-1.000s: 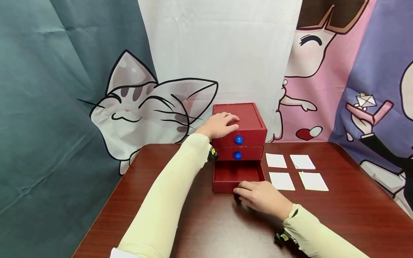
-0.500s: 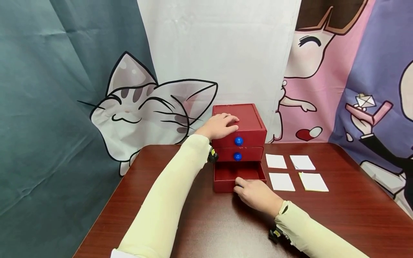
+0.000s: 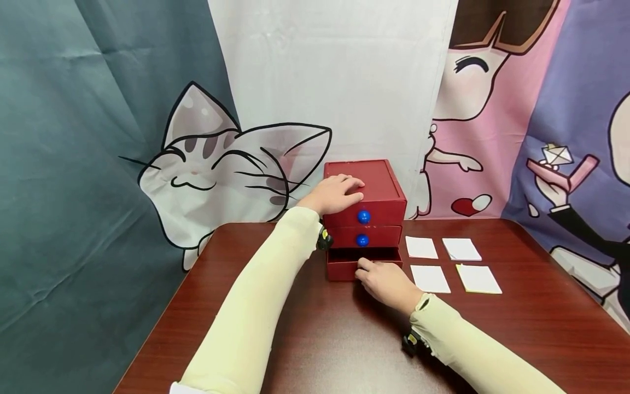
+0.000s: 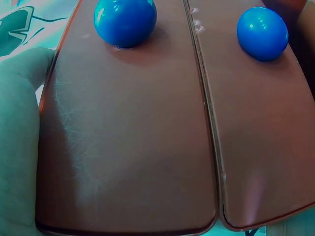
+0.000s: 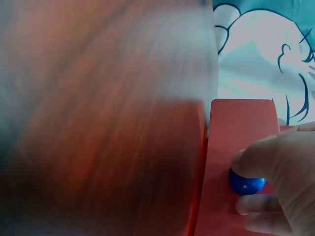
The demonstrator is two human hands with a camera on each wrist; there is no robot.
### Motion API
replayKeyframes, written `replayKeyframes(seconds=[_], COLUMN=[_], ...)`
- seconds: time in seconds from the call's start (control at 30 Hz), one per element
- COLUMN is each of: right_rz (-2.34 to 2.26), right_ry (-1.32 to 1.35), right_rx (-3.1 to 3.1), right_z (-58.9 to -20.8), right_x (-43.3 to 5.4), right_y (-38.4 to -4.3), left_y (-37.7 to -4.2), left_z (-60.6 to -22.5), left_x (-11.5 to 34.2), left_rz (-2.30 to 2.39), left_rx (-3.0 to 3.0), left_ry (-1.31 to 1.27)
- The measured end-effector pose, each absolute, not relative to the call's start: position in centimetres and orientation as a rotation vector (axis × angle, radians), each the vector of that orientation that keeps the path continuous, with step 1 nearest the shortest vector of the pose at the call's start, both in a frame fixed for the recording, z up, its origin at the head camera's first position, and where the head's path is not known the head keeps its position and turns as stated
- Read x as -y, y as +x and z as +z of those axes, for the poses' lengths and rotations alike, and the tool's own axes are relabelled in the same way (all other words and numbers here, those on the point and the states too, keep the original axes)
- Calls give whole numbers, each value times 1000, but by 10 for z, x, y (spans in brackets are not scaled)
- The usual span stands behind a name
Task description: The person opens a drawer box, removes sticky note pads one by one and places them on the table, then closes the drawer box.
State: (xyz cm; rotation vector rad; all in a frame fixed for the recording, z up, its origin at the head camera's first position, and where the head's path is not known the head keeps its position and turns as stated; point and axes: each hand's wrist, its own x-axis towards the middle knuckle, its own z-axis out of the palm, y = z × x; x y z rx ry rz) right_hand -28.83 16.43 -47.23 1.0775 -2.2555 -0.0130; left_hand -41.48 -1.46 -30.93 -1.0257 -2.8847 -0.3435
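A red three-drawer cabinet [image 3: 374,178] stands at the far side of the table. On its top left part rests my left hand [image 3: 336,194], fingers spread over the edge; the same hand [image 4: 19,132] shows at the left of the left wrist view. The upper two drawers are closed, with the top blue knob [image 3: 363,216] and the middle blue knob [image 3: 362,240] in sight. The bottom drawer [image 3: 339,271] is pulled partly out. My right hand [image 3: 386,282] pinches its blue knob [image 5: 246,183], seen between thumb and fingers in the right wrist view.
To the right of the cabinet, several white square note pads, such as the front right pad [image 3: 479,279], lie in two rows on the brown table [image 3: 315,350]. A printed cloth backdrop [image 3: 374,76] hangs close behind the cabinet.
The bottom drawer has slid inward, towards the cabinet, and my right hand has moved forward with its knob. My left hand has stayed on the cabinet top.
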Motion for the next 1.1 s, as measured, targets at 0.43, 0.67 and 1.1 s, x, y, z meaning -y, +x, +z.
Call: replayKeyframes(seconds=[0.43, 0.67, 1.1], right_rz=[-19, 18, 59], right_ry=[1057, 1031, 999], right_rx=[2325, 2357, 2400], right_z=[-477, -481, -478], right_x=[-167, -168, -165], right_y=[-306, -311, -312], left_y=[-421, -415, -407], left_z=[-311, -304, -293], left_x=[14, 15, 16], left_rz=[-326, -324, -278], left_rx=[2899, 2885, 2916], left_ry=[-1034, -1096, -1086])
